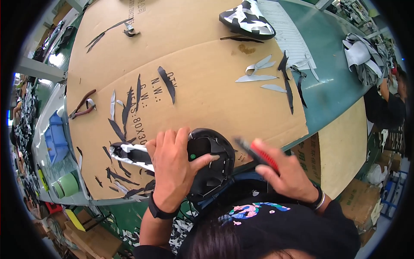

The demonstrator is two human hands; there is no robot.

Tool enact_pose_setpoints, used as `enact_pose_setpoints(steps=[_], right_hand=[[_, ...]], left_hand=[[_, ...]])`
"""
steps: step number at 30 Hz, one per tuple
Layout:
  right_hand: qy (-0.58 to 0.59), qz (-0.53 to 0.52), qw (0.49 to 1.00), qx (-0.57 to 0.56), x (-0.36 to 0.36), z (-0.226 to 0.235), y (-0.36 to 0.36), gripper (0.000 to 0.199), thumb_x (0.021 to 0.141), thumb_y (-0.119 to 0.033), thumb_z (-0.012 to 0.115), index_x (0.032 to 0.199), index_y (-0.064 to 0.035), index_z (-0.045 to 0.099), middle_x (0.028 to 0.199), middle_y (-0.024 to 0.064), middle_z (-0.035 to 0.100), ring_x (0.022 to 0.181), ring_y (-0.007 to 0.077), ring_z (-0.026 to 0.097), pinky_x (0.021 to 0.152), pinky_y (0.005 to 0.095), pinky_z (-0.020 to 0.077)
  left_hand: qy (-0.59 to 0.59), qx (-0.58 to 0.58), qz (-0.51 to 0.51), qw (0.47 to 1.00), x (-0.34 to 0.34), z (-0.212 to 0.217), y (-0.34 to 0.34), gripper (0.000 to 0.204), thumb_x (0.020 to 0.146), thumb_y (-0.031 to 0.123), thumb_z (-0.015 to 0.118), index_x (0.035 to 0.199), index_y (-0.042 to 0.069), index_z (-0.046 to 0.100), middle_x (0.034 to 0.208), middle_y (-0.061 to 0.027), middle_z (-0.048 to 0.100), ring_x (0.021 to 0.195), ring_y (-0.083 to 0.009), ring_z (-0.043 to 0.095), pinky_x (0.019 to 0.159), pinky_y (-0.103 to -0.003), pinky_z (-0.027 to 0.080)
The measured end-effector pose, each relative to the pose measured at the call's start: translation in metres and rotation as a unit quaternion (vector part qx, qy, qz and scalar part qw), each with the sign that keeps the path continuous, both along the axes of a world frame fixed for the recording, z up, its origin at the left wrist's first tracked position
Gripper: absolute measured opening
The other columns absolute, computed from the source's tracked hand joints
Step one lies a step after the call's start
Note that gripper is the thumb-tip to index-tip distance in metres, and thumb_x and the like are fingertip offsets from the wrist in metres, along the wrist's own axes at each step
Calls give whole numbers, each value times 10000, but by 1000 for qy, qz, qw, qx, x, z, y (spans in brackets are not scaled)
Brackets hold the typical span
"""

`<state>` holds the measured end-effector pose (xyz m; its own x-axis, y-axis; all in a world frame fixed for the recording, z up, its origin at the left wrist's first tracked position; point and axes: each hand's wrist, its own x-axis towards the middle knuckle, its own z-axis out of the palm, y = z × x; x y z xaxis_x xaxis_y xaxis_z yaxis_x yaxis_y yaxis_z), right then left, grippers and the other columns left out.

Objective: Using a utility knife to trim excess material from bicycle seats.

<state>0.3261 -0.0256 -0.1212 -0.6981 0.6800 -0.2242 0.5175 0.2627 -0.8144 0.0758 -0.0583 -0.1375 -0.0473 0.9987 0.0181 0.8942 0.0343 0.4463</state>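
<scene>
A bicycle saddle point(224, 149) lies bottom up at the table's near edge, its narrow nose pointing left and its black hollow underside facing me. Black and white cover material shows along the nose. My left hand point(172, 162) grips the saddle across its middle, with the thumb reaching into the hollow. To the right, my right hand point(286, 175) is closed around a red and black utility knife point(263, 155). The knife is blurred and held apart from the saddle, its tip toward the upper left.
Cardboard point(207, 95) covers the green table. Black and grey offcuts point(125, 112) are scattered over it. Red-handled pincers point(84, 105) lie at left, beside a blue bin point(56, 138) and a green cup point(65, 185). Another saddle point(248, 19) and a grey fabric pile point(364, 58) sit farther off.
</scene>
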Motion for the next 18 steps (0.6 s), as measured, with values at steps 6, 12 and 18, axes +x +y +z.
enact_pose_setpoints(steps=[6,12,18], right_hand=[[156,-65,968,185,-68,-18,25,662,811,7,631,1410,-23,352,1149,235,598,910,406,630,701,428,529],[166,-106,956,216,-75,-26,33,607,748,55,590,1330,-5,426,1006,217,620,826,408,622,658,444,516],[93,-278,951,101,-43,-17,60,476,780,16,606,1241,-21,497,824,40,578,642,108,566,591,253,476]], left_hand=[[43,25,30,998,21,18,-11,592,600,288,840,1074,73,557,880,-76,512,887,-262,486,814,-396,316],[55,48,62,995,22,10,-13,602,612,330,838,1078,63,565,883,-73,525,883,-258,490,815,-395,314],[-5,42,215,976,17,-19,-14,600,656,342,830,1126,71,574,998,-76,558,969,-248,503,882,-407,301]])
